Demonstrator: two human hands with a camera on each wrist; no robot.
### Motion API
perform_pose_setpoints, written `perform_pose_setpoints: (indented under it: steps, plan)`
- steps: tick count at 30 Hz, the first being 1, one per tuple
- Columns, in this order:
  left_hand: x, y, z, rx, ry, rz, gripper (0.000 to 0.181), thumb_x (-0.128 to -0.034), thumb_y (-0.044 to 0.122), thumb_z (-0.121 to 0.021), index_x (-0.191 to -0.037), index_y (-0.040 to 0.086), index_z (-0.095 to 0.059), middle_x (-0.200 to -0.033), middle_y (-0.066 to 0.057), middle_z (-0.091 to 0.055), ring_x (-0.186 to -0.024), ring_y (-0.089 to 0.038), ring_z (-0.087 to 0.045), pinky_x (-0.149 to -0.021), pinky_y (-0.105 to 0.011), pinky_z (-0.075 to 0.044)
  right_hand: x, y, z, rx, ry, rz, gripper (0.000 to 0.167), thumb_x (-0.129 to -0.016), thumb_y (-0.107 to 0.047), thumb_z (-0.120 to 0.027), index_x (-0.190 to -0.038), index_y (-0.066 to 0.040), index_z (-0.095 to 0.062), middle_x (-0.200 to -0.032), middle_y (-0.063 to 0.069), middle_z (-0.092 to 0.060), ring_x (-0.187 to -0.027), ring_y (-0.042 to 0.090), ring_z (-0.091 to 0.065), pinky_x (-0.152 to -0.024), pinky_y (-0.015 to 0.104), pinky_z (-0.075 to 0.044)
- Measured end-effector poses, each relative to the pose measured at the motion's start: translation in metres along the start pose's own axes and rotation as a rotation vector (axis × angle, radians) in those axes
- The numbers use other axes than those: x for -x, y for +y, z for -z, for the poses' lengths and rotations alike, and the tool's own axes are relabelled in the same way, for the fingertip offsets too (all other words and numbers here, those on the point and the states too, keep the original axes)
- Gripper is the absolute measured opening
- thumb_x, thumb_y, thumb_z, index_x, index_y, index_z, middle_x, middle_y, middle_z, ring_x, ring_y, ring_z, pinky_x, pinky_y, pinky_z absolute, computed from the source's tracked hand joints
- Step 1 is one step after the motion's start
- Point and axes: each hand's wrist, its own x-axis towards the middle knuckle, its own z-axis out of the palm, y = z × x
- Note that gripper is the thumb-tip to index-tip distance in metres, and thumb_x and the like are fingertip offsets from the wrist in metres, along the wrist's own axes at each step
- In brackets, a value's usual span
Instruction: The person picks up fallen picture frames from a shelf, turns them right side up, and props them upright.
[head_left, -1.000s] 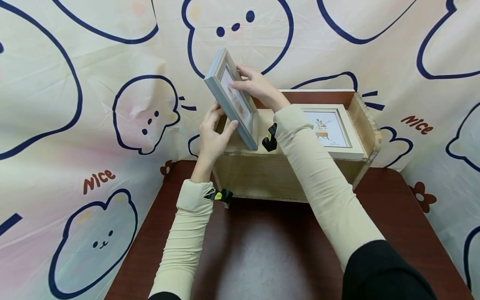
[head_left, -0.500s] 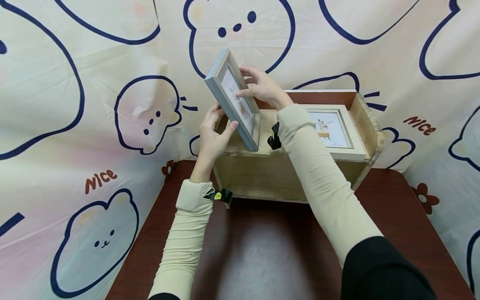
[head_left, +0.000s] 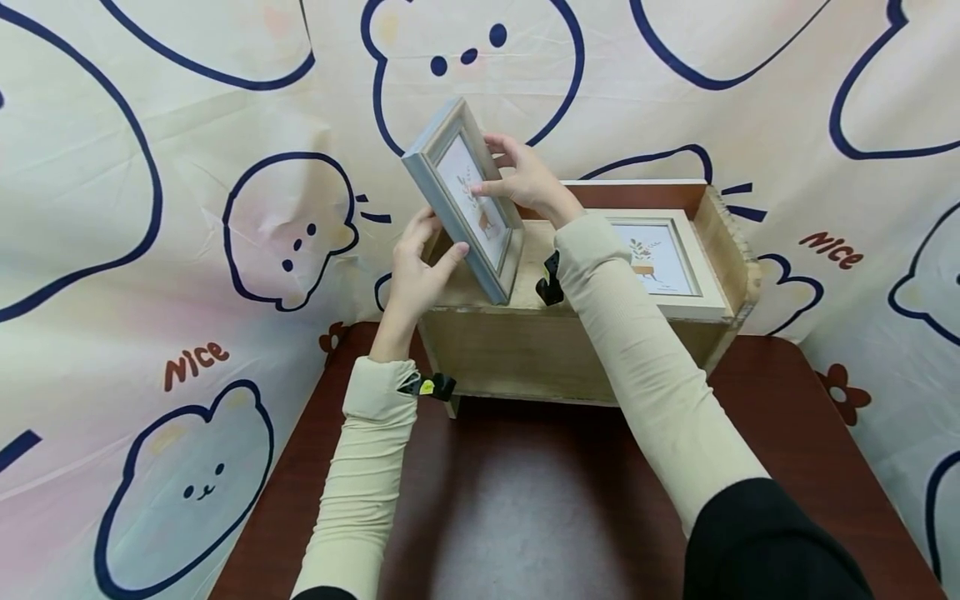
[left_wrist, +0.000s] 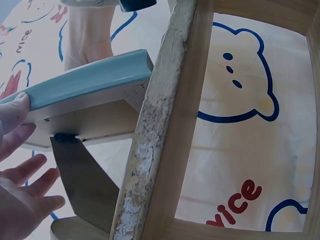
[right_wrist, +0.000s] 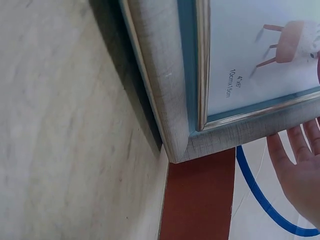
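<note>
Frame (head_left: 461,208) tipped up at the left end of the shelf (head_left: 525,354), left hand (head_left: 420,271) and right hand (head_left: 531,185) both gripping it
So we've got the left thumb on the blue edge, fingers behind, and the right thumb over the front, fingers round the far side; our right wrist view crops that thumb to a sliver. We can't tell if the low edge actually touches the wood. From the left wrist we get a stand (left_wrist: 82,175) angled off the back, lower end hard to make out. The other frame (head_left: 663,258) lies face-up at the shelf's right end, partly blocked by the right sleeve (head_left: 637,325). Below is a reddish-brown table (head_left: 525,500), near edge cut off.
</note>
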Motion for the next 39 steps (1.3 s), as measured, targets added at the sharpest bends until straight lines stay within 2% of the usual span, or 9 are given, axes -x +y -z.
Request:
perform_pose_setpoints:
  steps: [9, 18, 27, 33, 39]
  plan:
    - [-0.003, 0.001, 0.005, 0.003, -0.043, 0.023, 0.033, -0.0819, -0.008, -0.06, -0.113, -0.017, -0.052, -0.131, -0.027, -0.042, -0.126, -0.032, -0.036, -0.105, -0.032, -0.028, -0.016, 0.021, 0.002, 0.037, 0.065, -0.031, 0.08, -0.076, -0.017, -0.074, -0.142, -0.016, -0.029, -0.135, 0.002, -0.04, -0.119, 0.016, -0.04, -0.093, 0.028, -0.037]
    - [-0.005, -0.002, 0.008, -0.042, -0.053, 0.0, 0.031, -0.0819, -0.006, -0.061, -0.111, -0.016, -0.055, -0.128, -0.027, -0.045, -0.123, -0.033, -0.039, -0.104, -0.033, -0.029, -0.012, 0.022, 0.001, 0.059, 0.123, -0.04, 0.08, -0.076, -0.019, -0.074, -0.142, -0.014, -0.029, -0.133, 0.003, -0.042, -0.114, 0.014, -0.042, -0.091, 0.025, -0.037]
    - [-0.006, -0.001, 0.012, -0.037, -0.08, 0.093, 0.033, -0.0838, -0.003, -0.06, -0.114, -0.014, -0.054, -0.132, -0.024, -0.043, -0.125, -0.031, -0.037, -0.104, -0.03, -0.027, -0.006, 0.021, -0.001, 0.094, 0.178, -0.074, 0.079, -0.076, -0.023, -0.073, -0.141, -0.016, -0.03, -0.132, 0.001, -0.042, -0.114, 0.013, -0.041, -0.089, 0.027, -0.04]
    - [-0.008, -0.004, 0.013, -0.02, -0.102, 0.091, 0.035, -0.0839, -0.004, -0.06, -0.116, -0.014, -0.052, -0.132, -0.025, -0.042, -0.125, -0.032, -0.037, -0.104, -0.03, -0.027, -0.001, 0.022, -0.001, 0.08, 0.221, -0.08, 0.077, -0.077, -0.021, -0.073, -0.141, -0.016, -0.03, -0.133, 0.002, -0.039, -0.115, 0.014, -0.039, -0.089, 0.027, -0.04]
    - [-0.011, -0.006, 0.015, 0.011, -0.119, 0.125, 0.038, -0.0843, -0.004, -0.059, -0.119, -0.014, -0.05, -0.131, -0.025, -0.043, -0.124, -0.032, -0.038, -0.104, -0.03, -0.028, 0.002, 0.021, -0.001, 0.096, 0.259, -0.089, 0.075, -0.077, -0.022, -0.073, -0.14, -0.016, -0.032, -0.132, 0.002, -0.04, -0.115, 0.014, -0.04, -0.088, 0.026, -0.039]
